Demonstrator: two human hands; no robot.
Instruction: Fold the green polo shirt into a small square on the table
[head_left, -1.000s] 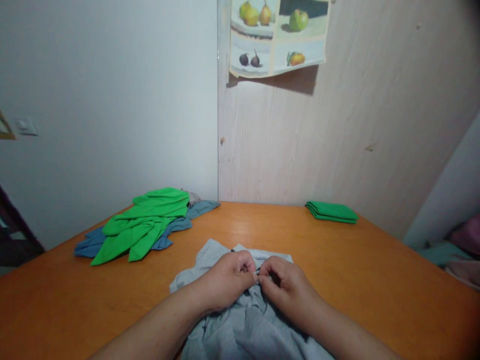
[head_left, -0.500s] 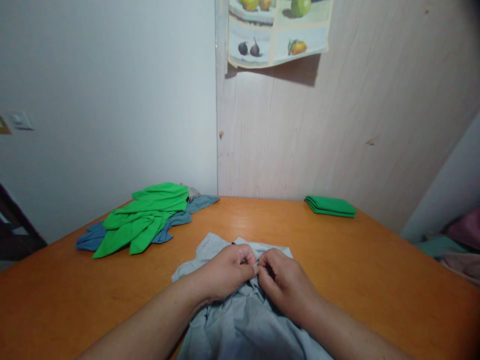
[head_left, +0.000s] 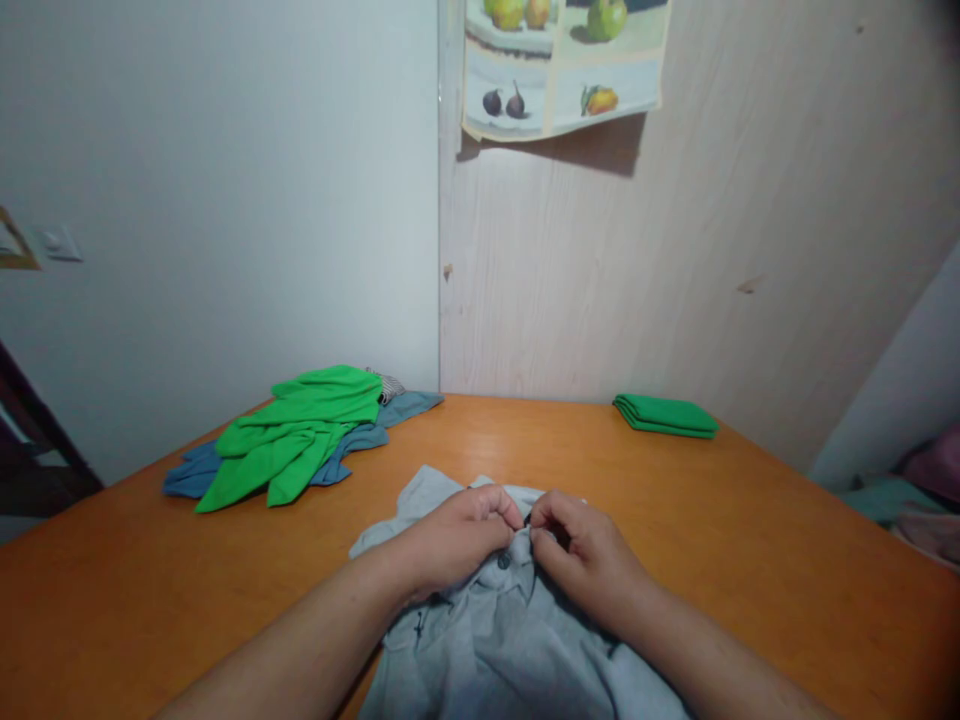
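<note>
A light grey shirt (head_left: 487,640) lies rumpled on the table in front of me, its collar end pointing away. My left hand (head_left: 472,530) pinches the shirt's front near the collar, thumb and forefinger pressed together. Right beside it, my right hand (head_left: 585,555) pinches the cloth at the same spot, its fingertips almost touching the left ones. A dark button (head_left: 504,562) shows on the front just below my fingertips. Whatever lies between the fingertips themselves is mostly hidden.
Loose bright green cloth (head_left: 300,430) lies over blue-grey cloth (head_left: 187,472) at the table's back left. A folded green cloth (head_left: 665,416) sits at the back right edge. The orange table (head_left: 750,580) meets a wall where a fruit picture (head_left: 517,65) hangs.
Both pinching hands have shifted slightly right and up the shirt's front. The dark button below them has come into sight. The whole view has moved a little.
</note>
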